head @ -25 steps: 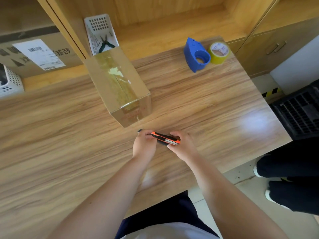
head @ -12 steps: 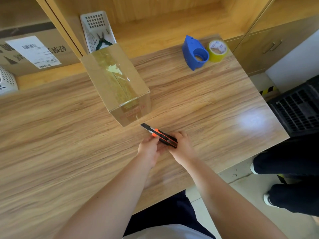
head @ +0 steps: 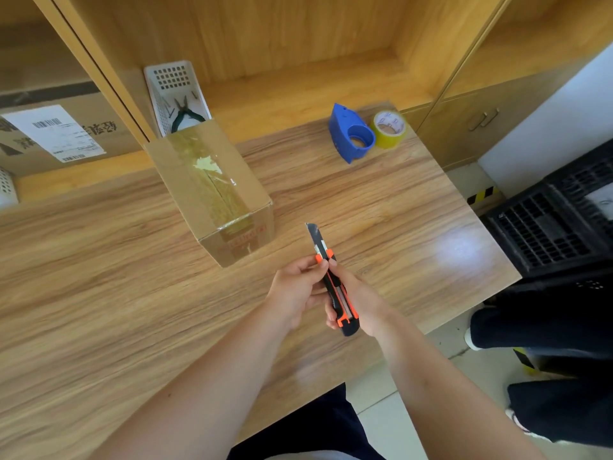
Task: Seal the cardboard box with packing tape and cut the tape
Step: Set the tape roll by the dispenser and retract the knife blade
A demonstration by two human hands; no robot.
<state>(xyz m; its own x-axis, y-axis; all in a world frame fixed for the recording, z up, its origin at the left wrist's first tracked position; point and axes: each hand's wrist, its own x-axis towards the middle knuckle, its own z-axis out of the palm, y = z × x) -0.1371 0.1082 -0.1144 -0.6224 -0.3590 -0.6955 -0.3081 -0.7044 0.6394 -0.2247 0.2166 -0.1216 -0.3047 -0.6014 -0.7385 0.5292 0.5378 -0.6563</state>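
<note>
Both hands, left hand (head: 293, 290) and right hand (head: 360, 298), grip the utility knife (head: 333, 283), blade out; cutting step, next reaching the taped cardboard box (head: 212, 187) far left.

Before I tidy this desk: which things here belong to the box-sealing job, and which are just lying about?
Part of the job:
- cardboard box, taped along its top
- utility knife, blade out, held in both hands
- yellow tape roll
- blue tape dispenser

Just lying about:
- white basket holding pliers
- labelled carton on the shelf
- black crate
</note>
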